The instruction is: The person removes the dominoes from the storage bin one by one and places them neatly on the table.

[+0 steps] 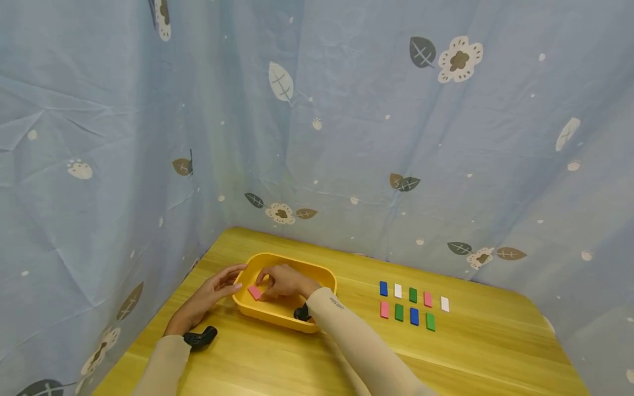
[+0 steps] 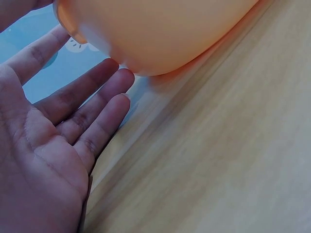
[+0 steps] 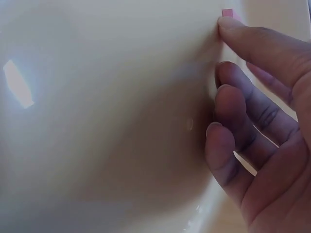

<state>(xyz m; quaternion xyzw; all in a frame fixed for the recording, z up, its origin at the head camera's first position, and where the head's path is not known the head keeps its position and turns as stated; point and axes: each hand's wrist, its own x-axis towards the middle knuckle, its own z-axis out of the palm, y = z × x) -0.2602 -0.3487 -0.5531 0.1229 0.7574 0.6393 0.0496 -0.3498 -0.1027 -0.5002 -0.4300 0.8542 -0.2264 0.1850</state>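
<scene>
A yellow plastic bin point(image 1: 277, 319) stands on the table's left half. My right hand point(image 1: 286, 280) reaches down inside it, thumb and index finger pinching a pink block point(image 1: 255, 292) at the bin's left end. In the right wrist view the thumb point(image 3: 262, 43) meets the pink block point(image 3: 227, 13), while the other fingers curve loosely near the bin wall. My left hand point(image 1: 210, 294) is at the bin's left end, fingers extended and the thumb by the rim. The left wrist view shows its fingers point(image 2: 77, 94) against or close to the bin's outer wall point(image 2: 160, 34).
Right of the bin, two rows of small blocks lie on the wooden table point(image 1: 475, 341): blue point(image 1: 383, 289), white point(image 1: 398, 290), green point(image 1: 413, 295) and pink point(image 1: 427, 299) ones. A patterned blue curtain point(image 1: 346, 137) hangs behind and to the left.
</scene>
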